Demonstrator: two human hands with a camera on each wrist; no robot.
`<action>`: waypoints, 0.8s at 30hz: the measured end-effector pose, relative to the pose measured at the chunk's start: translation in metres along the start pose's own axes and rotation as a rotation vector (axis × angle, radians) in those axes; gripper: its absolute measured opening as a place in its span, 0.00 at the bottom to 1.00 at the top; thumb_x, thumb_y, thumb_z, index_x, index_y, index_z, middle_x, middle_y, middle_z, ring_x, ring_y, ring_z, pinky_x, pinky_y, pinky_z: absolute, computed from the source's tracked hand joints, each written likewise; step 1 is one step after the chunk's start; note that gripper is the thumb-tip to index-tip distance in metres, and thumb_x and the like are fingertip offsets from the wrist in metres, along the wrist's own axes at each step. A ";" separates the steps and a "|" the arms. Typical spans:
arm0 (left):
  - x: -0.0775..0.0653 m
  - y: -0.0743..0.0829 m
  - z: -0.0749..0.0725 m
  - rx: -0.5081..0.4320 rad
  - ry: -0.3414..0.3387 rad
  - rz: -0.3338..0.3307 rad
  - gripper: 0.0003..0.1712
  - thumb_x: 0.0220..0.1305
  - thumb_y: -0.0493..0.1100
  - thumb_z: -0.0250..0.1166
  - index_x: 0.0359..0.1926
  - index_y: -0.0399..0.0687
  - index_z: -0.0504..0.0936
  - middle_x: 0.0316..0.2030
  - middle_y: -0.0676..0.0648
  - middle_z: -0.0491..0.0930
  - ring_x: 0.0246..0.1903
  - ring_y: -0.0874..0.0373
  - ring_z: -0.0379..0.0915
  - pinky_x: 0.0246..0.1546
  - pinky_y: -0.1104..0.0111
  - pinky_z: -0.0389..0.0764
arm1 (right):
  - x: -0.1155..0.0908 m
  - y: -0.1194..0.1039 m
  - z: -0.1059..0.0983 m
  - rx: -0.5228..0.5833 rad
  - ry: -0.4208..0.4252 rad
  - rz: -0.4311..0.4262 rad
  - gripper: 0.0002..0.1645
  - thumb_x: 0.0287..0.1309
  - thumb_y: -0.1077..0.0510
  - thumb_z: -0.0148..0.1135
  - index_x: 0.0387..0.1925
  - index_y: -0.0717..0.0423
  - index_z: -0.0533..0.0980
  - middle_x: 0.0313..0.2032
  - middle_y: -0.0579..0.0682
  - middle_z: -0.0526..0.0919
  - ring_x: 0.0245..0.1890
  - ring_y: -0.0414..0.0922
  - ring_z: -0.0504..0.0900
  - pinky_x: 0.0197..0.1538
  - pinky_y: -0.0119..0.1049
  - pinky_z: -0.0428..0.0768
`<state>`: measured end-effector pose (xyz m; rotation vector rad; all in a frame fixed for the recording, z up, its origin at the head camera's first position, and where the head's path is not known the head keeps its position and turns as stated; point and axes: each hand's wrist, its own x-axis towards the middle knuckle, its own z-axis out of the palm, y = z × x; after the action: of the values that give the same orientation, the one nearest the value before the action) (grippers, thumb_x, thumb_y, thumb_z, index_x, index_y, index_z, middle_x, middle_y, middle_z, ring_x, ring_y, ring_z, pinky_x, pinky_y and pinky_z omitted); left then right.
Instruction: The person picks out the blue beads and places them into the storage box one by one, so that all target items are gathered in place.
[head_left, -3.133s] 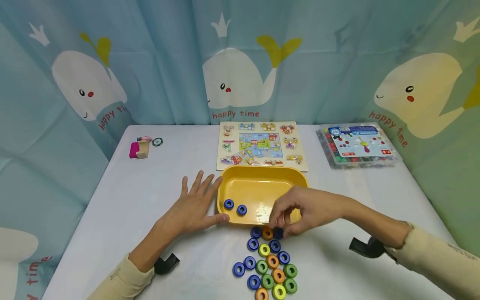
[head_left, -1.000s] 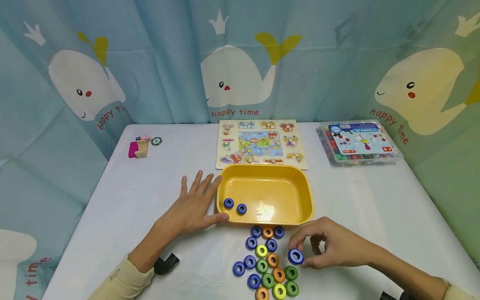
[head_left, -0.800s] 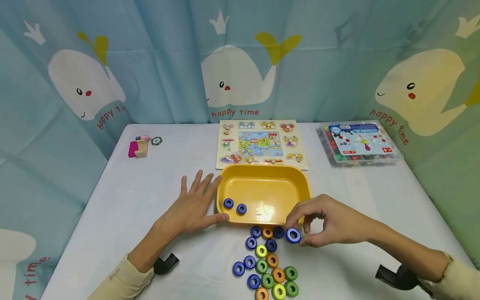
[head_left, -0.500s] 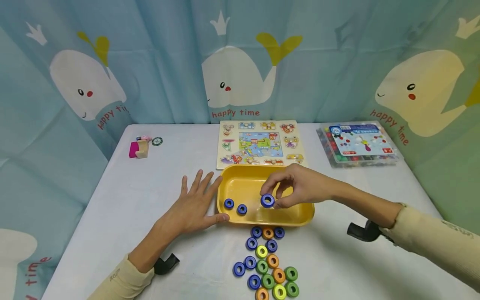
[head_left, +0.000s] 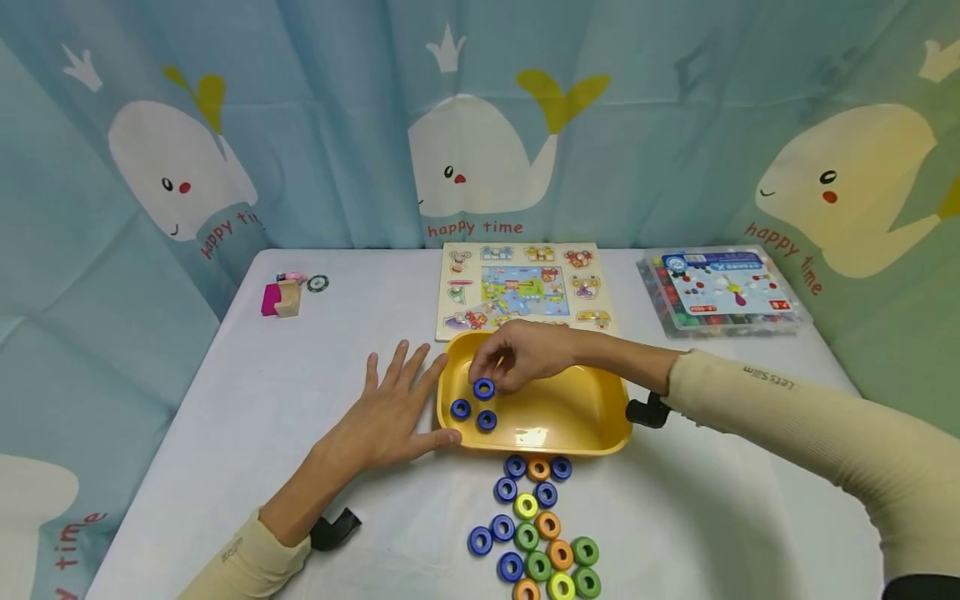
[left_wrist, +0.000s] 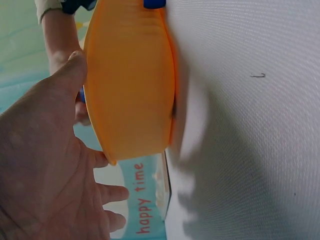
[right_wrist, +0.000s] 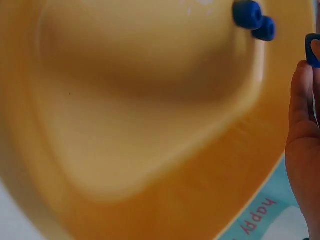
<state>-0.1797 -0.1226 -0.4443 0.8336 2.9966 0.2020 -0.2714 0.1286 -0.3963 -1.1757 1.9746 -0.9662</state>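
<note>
We see the yellow tray [head_left: 581,417] partly covered: the right hand [head_left: 521,354] and its forearm cross over it, hiding much of its far side and floor. That hand pinches a blue ring [head_left: 483,398] over the tray's left part; we cannot tell how high it sits. In the right-wrist view the frame edge cuts off both this ring and the fingertips. Two more blue rings [head_left: 487,427] lie inside the tray, near its left end.

The left hand [head_left: 390,412] is spread with straight fingers at the tray's left end, its thumb against the rim. From the left wrist, the tray's wall hides its inside, and a blue piece at the top border is too cropped to identify.

In front of the tray lie the coloured rings [head_left: 526,513], the nearest ones cut by the frame. Behind it, the tray and right hand cover the near edge of the puzzle board [head_left: 522,292]. White tabletop [head_left: 315,375] stretches left of the tray to its slanting edge; on the right, the sleeve [head_left: 780,408] hides part of the table's border.
</note>
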 end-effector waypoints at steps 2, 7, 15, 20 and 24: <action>0.000 -0.001 0.000 0.003 0.003 0.003 0.59 0.48 0.83 0.43 0.73 0.58 0.42 0.72 0.43 0.41 0.69 0.43 0.26 0.60 0.39 0.33 | 0.007 0.004 0.000 -0.008 -0.025 -0.003 0.17 0.49 0.70 0.63 0.41 0.52 0.81 0.36 0.47 0.84 0.36 0.43 0.79 0.44 0.38 0.78; 0.000 -0.002 0.000 0.001 -0.002 0.005 0.59 0.48 0.83 0.42 0.73 0.58 0.41 0.72 0.43 0.41 0.69 0.43 0.26 0.60 0.38 0.32 | 0.017 0.018 0.001 -0.001 -0.085 -0.002 0.17 0.49 0.70 0.63 0.41 0.53 0.82 0.36 0.45 0.84 0.36 0.42 0.80 0.44 0.36 0.78; 0.000 0.000 -0.001 0.006 0.008 0.009 0.59 0.48 0.83 0.43 0.73 0.59 0.41 0.72 0.44 0.42 0.69 0.43 0.26 0.60 0.39 0.32 | 0.024 0.034 0.008 0.010 -0.123 0.021 0.17 0.48 0.70 0.65 0.43 0.56 0.81 0.37 0.46 0.84 0.37 0.43 0.81 0.44 0.35 0.78; 0.000 -0.001 0.000 0.007 0.013 0.010 0.59 0.48 0.83 0.43 0.73 0.59 0.42 0.71 0.43 0.42 0.69 0.43 0.27 0.60 0.39 0.33 | 0.028 0.039 0.012 -0.012 -0.135 0.027 0.17 0.48 0.69 0.67 0.42 0.55 0.82 0.36 0.45 0.84 0.36 0.42 0.81 0.43 0.35 0.78; 0.000 -0.002 0.000 0.002 0.009 0.006 0.59 0.48 0.83 0.43 0.73 0.59 0.41 0.71 0.44 0.42 0.69 0.43 0.26 0.60 0.39 0.32 | 0.030 0.042 0.014 -0.031 -0.140 0.036 0.18 0.47 0.69 0.68 0.42 0.52 0.82 0.34 0.44 0.84 0.34 0.40 0.80 0.41 0.34 0.78</action>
<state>-0.1804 -0.1239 -0.4448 0.8450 3.0035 0.2037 -0.2909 0.1114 -0.4432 -1.1871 1.8990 -0.8154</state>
